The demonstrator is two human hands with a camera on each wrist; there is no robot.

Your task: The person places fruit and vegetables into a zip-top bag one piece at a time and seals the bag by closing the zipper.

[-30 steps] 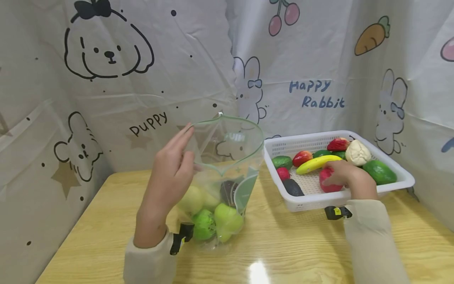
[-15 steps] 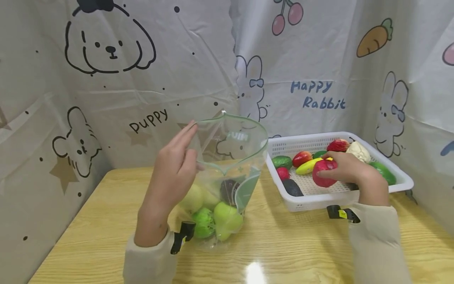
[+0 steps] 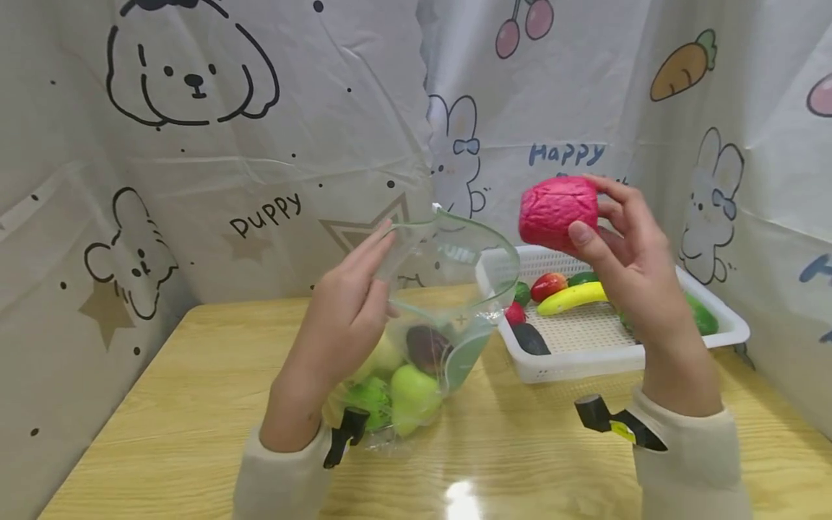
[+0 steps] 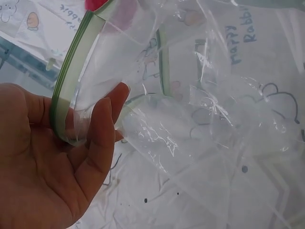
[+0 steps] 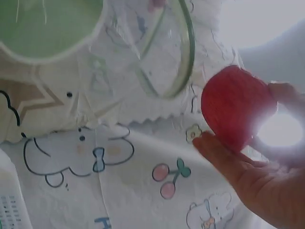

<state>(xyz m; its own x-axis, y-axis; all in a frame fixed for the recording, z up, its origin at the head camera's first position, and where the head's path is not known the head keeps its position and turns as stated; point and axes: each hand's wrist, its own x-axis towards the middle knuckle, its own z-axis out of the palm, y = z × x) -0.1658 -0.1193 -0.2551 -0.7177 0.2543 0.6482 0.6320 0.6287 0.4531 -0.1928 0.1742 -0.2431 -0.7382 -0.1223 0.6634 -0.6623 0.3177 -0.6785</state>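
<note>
A clear zip bag (image 3: 455,289) with a green rim stands upright on the table, its mouth spread wide. Inside it lie a green pear (image 3: 414,396), a purple-brown oval fruit (image 3: 427,348) and other green and yellowish produce. My left hand (image 3: 344,318) holds the bag's left rim; in the left wrist view the zip edge (image 4: 66,90) runs between thumb and fingers. Raised to the right of the bag mouth, a pink-red wrinkled toy fruit (image 3: 557,211) is gripped between the thumb and fingers of my right hand (image 3: 640,267). The right wrist view shows it as well.
Behind the right hand, a white plastic basket (image 3: 572,370) holds a yellow banana (image 3: 572,297), a red-orange fruit (image 3: 549,287), a dark oval fruit (image 3: 531,338) and several others. A printed curtain (image 3: 260,159) hangs around the wooden table (image 3: 195,404).
My right hand has lifted the pink-red toy fruit out of the basket and moved it up and left, near the bag. My left hand and the bag's mouth have shifted slightly right.
</note>
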